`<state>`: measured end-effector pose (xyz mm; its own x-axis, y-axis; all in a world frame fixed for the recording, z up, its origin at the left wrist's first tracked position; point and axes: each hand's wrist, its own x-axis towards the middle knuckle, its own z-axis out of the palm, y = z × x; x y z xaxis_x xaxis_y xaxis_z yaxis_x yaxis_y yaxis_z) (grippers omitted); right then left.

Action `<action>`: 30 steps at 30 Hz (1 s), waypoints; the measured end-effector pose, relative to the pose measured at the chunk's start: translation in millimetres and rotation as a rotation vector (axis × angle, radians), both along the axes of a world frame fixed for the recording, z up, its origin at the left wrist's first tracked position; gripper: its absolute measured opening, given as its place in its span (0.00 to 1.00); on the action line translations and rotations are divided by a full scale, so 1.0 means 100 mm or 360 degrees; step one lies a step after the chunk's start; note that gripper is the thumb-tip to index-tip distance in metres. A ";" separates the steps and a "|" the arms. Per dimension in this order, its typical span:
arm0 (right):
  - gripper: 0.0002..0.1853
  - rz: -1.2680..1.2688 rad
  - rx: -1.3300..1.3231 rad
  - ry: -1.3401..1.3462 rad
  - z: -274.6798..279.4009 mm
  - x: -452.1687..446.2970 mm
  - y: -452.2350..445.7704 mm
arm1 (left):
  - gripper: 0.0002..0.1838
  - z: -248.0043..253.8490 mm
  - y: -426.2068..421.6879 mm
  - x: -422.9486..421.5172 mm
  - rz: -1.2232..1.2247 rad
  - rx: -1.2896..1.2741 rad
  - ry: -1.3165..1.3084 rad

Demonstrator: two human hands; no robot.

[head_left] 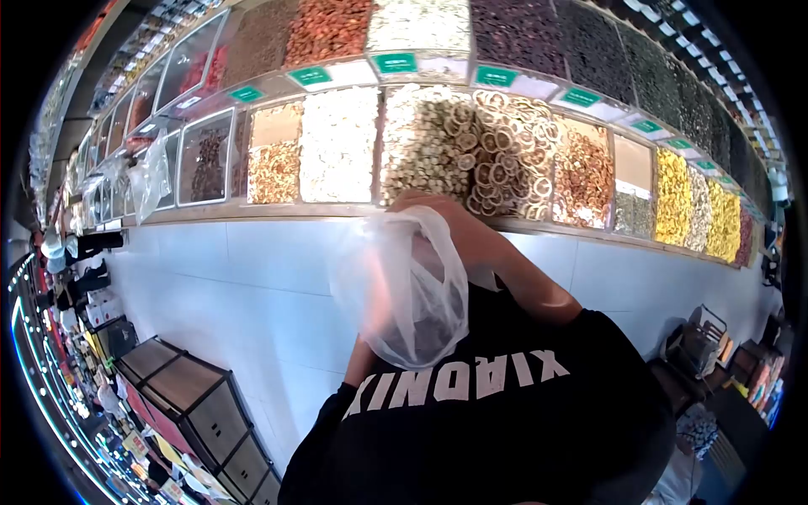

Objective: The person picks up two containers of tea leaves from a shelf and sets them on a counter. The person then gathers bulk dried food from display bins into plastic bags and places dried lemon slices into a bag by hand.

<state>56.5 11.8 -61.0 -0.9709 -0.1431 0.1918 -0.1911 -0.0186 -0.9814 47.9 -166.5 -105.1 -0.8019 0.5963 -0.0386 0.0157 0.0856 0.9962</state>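
Observation:
A clear plastic bag (412, 311) hangs in front of my chest, with a handle loop open on its right side. My right hand (415, 202) is at the top of the bag, by the front edge of the bins, with its fingers curled on the plastic and partly hidden. Behind or inside the bag's left part, my left hand (379, 286) shows only as a blurred pink shape through the film; its fingers cannot be made out. Just beyond my right hand lie a bin of small pale pieces (404, 160) and ring-shaped dried slices (505, 160).
Two rows of bins with dried goods curve across the top, including red pieces (328, 29) and yellow ones (673, 185). Green labels (396, 63) line the upper row. A black-framed cabinet (202, 404) stands lower left, a chair (699, 349) at right. Other people are far left.

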 end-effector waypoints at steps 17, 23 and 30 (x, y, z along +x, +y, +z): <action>0.41 -0.0585 0.0709 -0.0309 -0.21 -2.67 -1.48 | 0.48 -0.44 -1.43 -3.78 0.0274 -0.0707 0.1217; 0.35 -0.0766 0.0391 -0.0834 -0.52 -1.12 -1.52 | 0.24 -0.42 -1.35 -2.31 0.0261 -0.0304 0.0432; 0.44 -0.0783 0.1166 -0.0039 0.19 -1.17 -1.51 | 0.43 -0.46 -0.84 -1.67 -0.0649 0.1128 -0.2431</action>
